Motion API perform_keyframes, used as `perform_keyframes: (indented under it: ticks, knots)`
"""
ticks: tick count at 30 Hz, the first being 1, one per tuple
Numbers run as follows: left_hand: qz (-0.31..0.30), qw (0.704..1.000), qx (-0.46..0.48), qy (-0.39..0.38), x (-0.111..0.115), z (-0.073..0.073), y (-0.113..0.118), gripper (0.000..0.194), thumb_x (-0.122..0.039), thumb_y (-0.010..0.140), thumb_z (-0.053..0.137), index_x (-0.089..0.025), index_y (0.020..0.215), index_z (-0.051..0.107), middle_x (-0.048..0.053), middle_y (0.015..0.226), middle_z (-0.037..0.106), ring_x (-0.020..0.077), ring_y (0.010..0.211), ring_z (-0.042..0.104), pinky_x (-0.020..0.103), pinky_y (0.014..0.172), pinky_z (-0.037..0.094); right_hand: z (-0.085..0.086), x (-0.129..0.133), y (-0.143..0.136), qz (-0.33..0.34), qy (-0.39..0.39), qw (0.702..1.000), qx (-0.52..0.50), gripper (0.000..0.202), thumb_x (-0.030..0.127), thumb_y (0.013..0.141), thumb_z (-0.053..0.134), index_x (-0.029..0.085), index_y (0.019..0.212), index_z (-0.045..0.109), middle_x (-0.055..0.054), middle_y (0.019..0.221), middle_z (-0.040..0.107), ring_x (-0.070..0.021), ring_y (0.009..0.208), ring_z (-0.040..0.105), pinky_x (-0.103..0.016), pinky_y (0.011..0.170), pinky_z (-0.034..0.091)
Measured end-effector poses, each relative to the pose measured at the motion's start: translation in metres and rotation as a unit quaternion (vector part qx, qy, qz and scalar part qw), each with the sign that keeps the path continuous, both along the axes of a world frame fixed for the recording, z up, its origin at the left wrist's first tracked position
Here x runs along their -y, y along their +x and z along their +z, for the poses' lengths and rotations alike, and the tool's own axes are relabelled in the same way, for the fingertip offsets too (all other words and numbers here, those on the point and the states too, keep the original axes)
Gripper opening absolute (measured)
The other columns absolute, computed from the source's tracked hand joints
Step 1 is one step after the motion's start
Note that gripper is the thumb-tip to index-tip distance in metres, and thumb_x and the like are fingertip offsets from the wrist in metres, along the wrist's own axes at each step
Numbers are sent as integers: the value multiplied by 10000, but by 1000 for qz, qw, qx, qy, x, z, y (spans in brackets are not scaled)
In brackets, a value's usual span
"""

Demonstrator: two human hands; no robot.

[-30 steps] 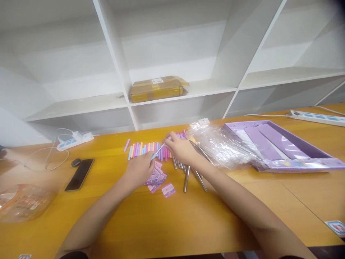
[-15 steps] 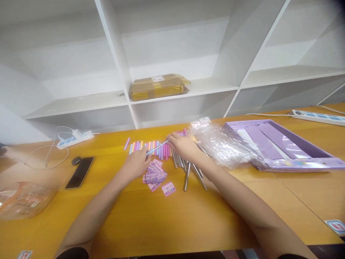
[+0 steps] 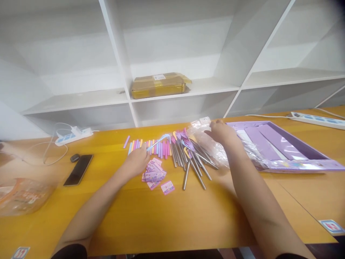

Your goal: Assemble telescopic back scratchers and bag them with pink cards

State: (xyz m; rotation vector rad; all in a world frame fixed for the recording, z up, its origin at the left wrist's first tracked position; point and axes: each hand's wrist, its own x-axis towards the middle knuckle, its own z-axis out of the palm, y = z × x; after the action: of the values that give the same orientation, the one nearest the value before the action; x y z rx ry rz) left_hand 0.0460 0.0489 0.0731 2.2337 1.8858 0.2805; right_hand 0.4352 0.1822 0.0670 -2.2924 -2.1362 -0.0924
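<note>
- The left hand (image 3: 138,158) has its fingers closed around the near end of a rod (image 3: 154,145), which slants up and rightward, its blue claw head beside the pile.
- The right hand (image 3: 221,131) is over the bags (image 3: 215,149). A gap shows between thumb and index finger; whether the other fingers have caught any film, I cannot tell.
- Judging by this, the step in hand is getting a bag while the left hand keeps the rod ready.
- The next move seems to call for a pinch on just one bag: the film is thin, slippery and heaped, so two could come up together.
- Just right of the rod's head lies the pile (image 3: 189,144) of similar rods, steel shafts fanning toward the near edge, coloured claws at the far end.
- A row of pastel sticks (image 3: 163,149) runs behind the left hand, with one purple stick (image 3: 126,141) apart at its left.
- Nearer, the cards (image 3: 155,172) overlap in a heap; a single card (image 3: 167,187) lies just beside it.
- Right of the bags, their film lapping its edge, is a purple tray (image 3: 304,165).
- Farther left on the bench (image 3: 161,223) is a phone (image 3: 78,169); a carton (image 3: 159,86) rests on the shelf (image 3: 212,87).
</note>
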Motion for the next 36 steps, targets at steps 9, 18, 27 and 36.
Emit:
perform_keyframes:
  ticks: [9, 18, 27, 36]
  knots:
    - [1, 1000, 5, -13, -1, -1, 1, 216, -357, 1114, 341, -225, 1093, 512, 96, 869, 726, 275, 767, 699, 336, 621, 370, -28, -25, 20, -23, -37, 999, -4, 656, 515, 944, 771, 47, 1380, 624, -271, 1292, 696, -352, 1273, 636, -404, 1019, 488]
    - [-8, 999, 46, 24, 1, -2, -1, 308, -200, 1063, 363, -165, 1344, 484, 118, 963, 717, 252, 747, 664, 344, 659, 414, 13, 6, 32, -74, 21, 997, -12, 333, 90, 977, 516, 48, 1172, 782, -271, 1067, 737, -283, 955, 714, -357, 792, 446]
    - [-58, 949, 308, -39, -10, -3, -6, 232, -298, 1012, 455, -227, 961, 670, 31, 890, 635, 170, 756, 580, 291, 687, 464, 93, 103, -20, 59, 460, 880, -99, 443, 359, 1126, 398, 261, 1183, 826, -135, 1175, 712, -227, 976, 606, -378, 848, 418]
    - [53, 782, 620, 36, -19, 8, -15, 166, -276, 883, 555, -253, 1048, 552, -78, 658, 304, 102, 517, 317, 217, 507, 294, 81, 128, -75, 526, 201, 719, -407, 643, 660, 1106, 342, 270, 686, 634, -92, 985, 707, -270, 1036, 618, -501, 960, 468]
